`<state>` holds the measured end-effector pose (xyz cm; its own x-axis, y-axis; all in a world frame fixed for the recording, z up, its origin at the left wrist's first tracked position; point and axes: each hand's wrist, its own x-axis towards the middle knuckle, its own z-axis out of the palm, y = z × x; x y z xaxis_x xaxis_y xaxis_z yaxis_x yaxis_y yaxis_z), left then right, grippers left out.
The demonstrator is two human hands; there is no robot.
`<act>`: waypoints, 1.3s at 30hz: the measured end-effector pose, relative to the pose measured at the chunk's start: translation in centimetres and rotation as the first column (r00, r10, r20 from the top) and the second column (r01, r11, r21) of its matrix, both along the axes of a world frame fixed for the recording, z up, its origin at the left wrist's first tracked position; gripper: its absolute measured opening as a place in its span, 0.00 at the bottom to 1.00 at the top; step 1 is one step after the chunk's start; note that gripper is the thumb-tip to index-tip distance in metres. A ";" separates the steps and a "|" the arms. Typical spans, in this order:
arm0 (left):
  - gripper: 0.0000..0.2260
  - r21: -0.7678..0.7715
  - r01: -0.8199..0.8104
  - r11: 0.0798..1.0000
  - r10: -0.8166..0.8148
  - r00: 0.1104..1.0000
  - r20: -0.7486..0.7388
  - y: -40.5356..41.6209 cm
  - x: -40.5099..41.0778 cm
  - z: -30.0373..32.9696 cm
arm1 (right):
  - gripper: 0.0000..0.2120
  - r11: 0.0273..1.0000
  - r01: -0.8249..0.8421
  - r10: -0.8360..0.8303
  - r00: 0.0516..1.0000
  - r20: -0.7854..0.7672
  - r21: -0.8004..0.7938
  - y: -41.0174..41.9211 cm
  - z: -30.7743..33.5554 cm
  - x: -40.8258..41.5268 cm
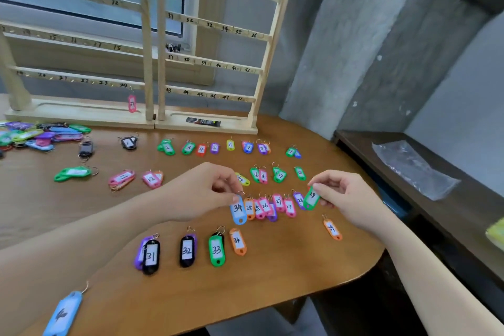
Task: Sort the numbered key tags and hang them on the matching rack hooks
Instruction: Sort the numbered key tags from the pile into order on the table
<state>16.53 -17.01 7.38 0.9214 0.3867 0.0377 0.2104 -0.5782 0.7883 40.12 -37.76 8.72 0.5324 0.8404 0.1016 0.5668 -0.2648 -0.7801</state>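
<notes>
Now left hand (203, 189) pinches blue tag 34 (238, 211) — right hand (345, 195) pinches green tag 29 (311, 199).

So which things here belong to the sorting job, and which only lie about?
Job: light-blue plastic tag 34 in left hand; green plastic tag 29 in right hand; wooden numbered rack.
Lying about: dark sachet; clear plastic bag.

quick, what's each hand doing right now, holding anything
Left hand: pinching the ring of the light blue tag 34.
Right hand: pinching the green tag 29 by its top.
</notes>
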 end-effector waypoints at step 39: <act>0.02 -0.118 0.182 0.976 -0.180 0.983 0.031 -4.1 11.5 -1.8 | 0.08 0.996 0.051 -0.038 0.983 0.177 -0.072 0.5 -4.2 8.0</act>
